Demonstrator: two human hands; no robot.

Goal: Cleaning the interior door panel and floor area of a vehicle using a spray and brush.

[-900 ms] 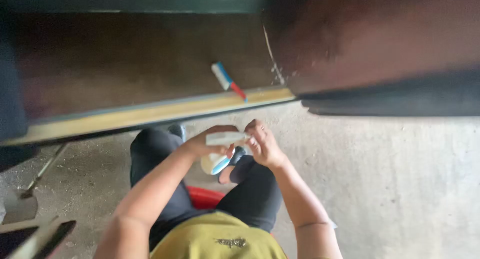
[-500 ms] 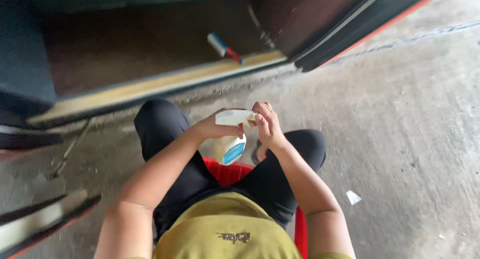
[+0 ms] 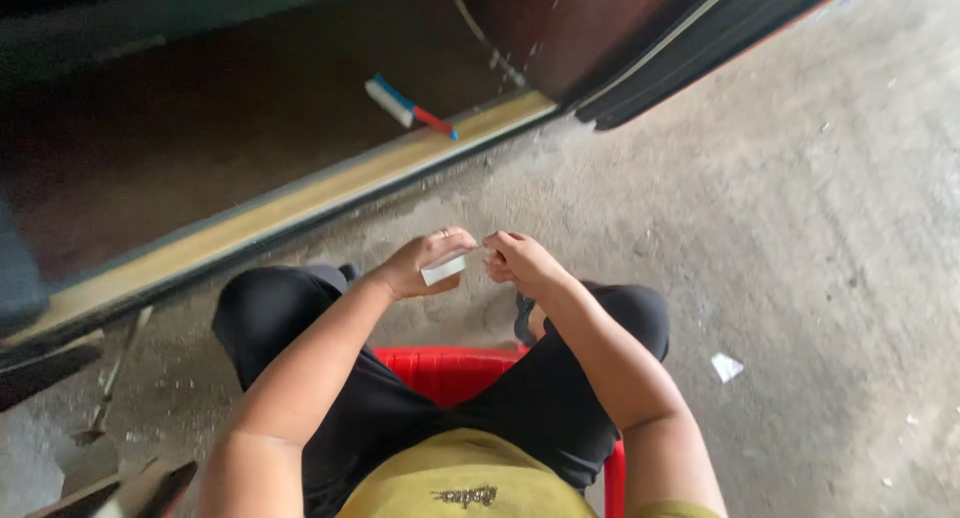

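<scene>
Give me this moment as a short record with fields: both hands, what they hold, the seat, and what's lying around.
left hand: pinches one end of a small pale flat piece
right hand: fingertips at the piece's other end, grip unclear
posture: seated, knees apart, on a red plastic stool
ground: rough concrete floor
ahead: blue, white and red brush on a dark brown surface
scrap: white paper bit on the floor, at the person's right

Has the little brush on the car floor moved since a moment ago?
Cannot tell of any real shift: the brush lies on the dark floor just behind the pale door sill, as before. Only the head camera has swung, shifting everything in view.
</scene>
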